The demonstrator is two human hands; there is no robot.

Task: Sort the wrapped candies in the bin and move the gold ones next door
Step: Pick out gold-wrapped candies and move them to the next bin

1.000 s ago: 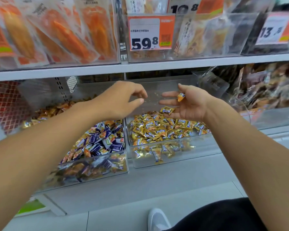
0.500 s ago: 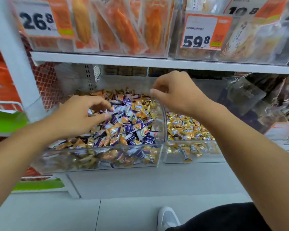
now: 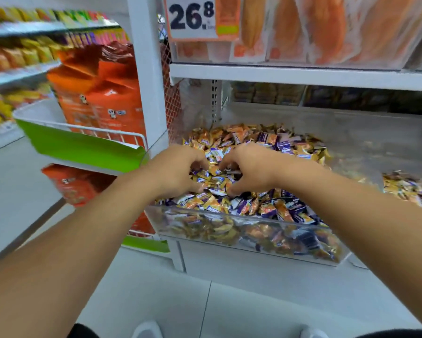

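Both of my hands are now digging in the mixed bin (image 3: 249, 236); a second ago they were hovering over the neighbouring bin (image 3: 409, 189) on my right, my right hand open with a single gold candy lying on it. That candy is no longer showing in my hand, so I am judging that one delivery is done and I am starting the next pick.

My left hand (image 3: 178, 173) and right hand (image 3: 250, 168) are facing each other, fingers curled down into the heap of wrapped candies (image 3: 253, 203), raking the wrappers between them. Whether either hand is already pinching a piece I cannot tell; the fingertips are sinking among the wrappers and the picture is soft with motion.

Gold, orange and purple pieces are lying jumbled in the clear bin, which is sitting on the lower shelf below the price tag (image 3: 192, 18). The gold ones (image 3: 213, 170) are showing between my hands. Each candy is a small pillow with crimped ends, its long axis running end to end, yet in this heap they are pointing every way, so no shared heading is offering itself. The bin itself is running long from my left to my right.
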